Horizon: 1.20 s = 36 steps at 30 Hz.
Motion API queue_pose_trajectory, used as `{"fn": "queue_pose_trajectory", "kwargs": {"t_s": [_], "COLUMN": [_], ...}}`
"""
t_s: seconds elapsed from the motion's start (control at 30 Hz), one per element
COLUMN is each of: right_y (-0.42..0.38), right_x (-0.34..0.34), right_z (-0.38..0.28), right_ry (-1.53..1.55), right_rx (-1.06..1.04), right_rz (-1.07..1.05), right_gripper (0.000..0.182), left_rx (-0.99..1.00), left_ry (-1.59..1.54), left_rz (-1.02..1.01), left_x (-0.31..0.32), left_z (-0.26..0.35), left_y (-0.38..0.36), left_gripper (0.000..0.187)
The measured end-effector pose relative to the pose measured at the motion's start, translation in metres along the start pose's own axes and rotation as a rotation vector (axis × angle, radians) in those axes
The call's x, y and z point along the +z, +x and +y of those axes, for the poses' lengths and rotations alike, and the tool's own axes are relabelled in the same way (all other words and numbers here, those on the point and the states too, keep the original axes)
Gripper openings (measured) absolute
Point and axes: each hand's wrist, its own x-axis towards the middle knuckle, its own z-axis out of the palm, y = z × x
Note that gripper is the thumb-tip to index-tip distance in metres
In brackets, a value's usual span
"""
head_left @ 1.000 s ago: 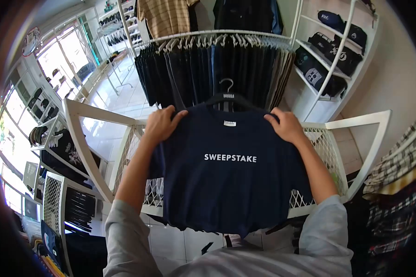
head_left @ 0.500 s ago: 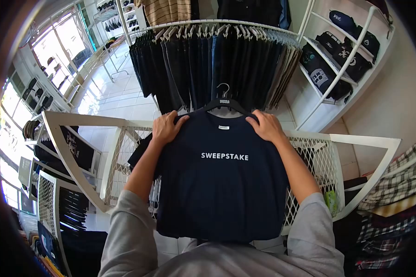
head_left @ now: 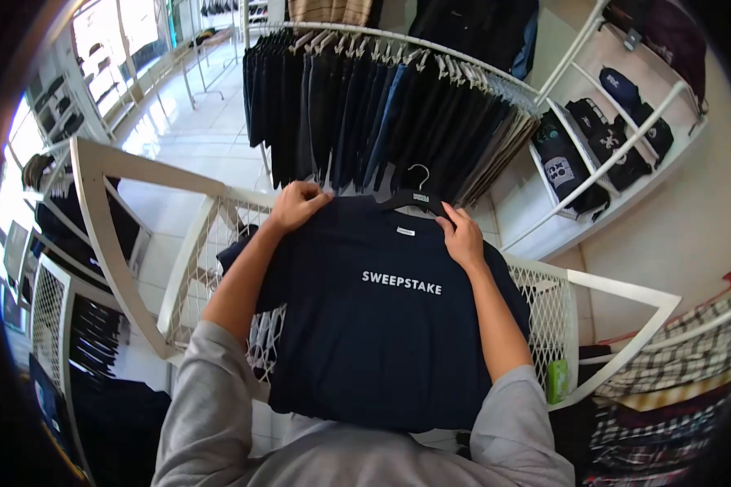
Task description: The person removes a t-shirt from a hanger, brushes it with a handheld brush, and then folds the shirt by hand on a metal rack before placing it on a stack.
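A navy T-shirt (head_left: 382, 349) with "SWEEPSTAKE" in white across the chest hangs spread before me, its front facing up. A black hanger (head_left: 419, 199) with a metal hook pokes out of its neck opening, where a white label shows. My left hand (head_left: 299, 208) pinches the shirt's shoulder on the left, beyond the visible part of the hanger. With thumb and fingers, my right hand (head_left: 463, 237) grips the shirt at the right side of the collar, by the hanger's arm. Most of the hanger's arms are hidden inside the fabric.
Under the shirt stands a white mesh-sided rack (head_left: 195, 268). Ahead, trousers (head_left: 333, 114) hang in a row from a curved rail. Caps and bags (head_left: 601, 138) fill a wall shelf at right. Folded plaid shirts (head_left: 674, 365) lie lower right, near a green packet (head_left: 557, 381).
My view has tilted. My right hand has moved inward from the shoulder to near the collar. The hanger now sits further right in the neck opening, while my left hand keeps the left shoulder.
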Motion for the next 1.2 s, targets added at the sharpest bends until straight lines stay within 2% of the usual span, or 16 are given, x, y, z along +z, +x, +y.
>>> {"fn": "queue_pose_trajectory", "kwargs": {"t_s": [0.13, 0.2, 0.23, 0.33, 0.4, 0.47, 0.5, 0.53, 0.6, 0.63, 0.73, 0.8, 0.83, 0.93, 1.03, 1.2], "right_y": [-0.008, -0.017, -0.022, -0.033, -0.038, -0.037, -0.033, -0.027, -0.011, -0.002, 0.02, 0.03, 0.033, 0.048, 0.053, 0.061], "right_x": [-0.015, -0.031, -0.033, -0.054, -0.051, -0.051, -0.054, -0.051, -0.045, -0.039, -0.024, -0.015, -0.013, 0.017, 0.039, 0.054], "right_z": [-0.01, -0.026, -0.023, -0.039, -0.017, 0.007, 0.01, 0.011, 0.01, 0.013, 0.017, 0.007, -0.008, -0.016, -0.048, -0.062], "right_ry": [0.06, 0.084, 0.087, 0.158, 0.115, 0.378, 0.363, 0.497, 0.453, 0.456, 0.435, 0.039, -0.114, -0.095, 0.144, 0.179], "right_rx": [-0.061, -0.026, -0.123, -0.025, -0.083, 0.306, 0.306, 0.325, 0.358, 0.362, 0.306, 0.245, 0.184, -0.137, 0.127, 0.214], "right_rz": [-0.106, -0.267, -0.24, -0.321, -0.268, -0.349, -0.345, -0.288, -0.079, -0.076, 0.04, 0.078, 0.075, 0.127, -0.13, -0.202], "right_gripper": [0.039, 0.039, 0.039, 0.04, 0.036, 0.032, 0.028, 0.025, 0.023, 0.023, 0.019, 0.021, 0.027, 0.035, 0.041, 0.039], "left_rx": [0.107, 0.118, 0.142, 0.164, 0.171, 0.174, 0.173, 0.177, 0.172, 0.174, 0.111, 0.101, 0.096, 0.054, 0.099, 0.114], "left_ry": [0.016, 0.018, 0.056, 0.091, 0.112, 0.104, 0.094, 0.1, 0.09, 0.093, 0.105, 0.097, 0.095, 0.091, 0.073, 0.062], "left_rz": [0.108, 0.13, 0.175, 0.273, 0.299, 0.296, 0.287, 0.283, 0.278, 0.273, 0.229, 0.225, 0.229, 0.23, 0.256, 0.268], "left_x": [0.002, 0.006, 0.01, 0.02, 0.019, 0.019, 0.018, 0.018, 0.018, 0.017, 0.016, 0.015, 0.014, 0.016, 0.018, 0.018], "left_z": [0.004, 0.002, 0.001, 0.0, 0.003, 0.003, 0.004, 0.004, 0.005, 0.006, 0.009, 0.011, 0.011, 0.009, 0.002, 0.002], "left_y": [0.007, 0.013, 0.015, 0.009, 0.007, 0.008, 0.007, 0.007, 0.007, 0.007, 0.006, 0.005, 0.005, 0.006, 0.01, 0.01], "left_gripper": [0.037, 0.036, 0.036, 0.035, 0.035, 0.035, 0.035, 0.035, 0.036, 0.036, 0.034, 0.034, 0.034, 0.034, 0.035, 0.035]}}
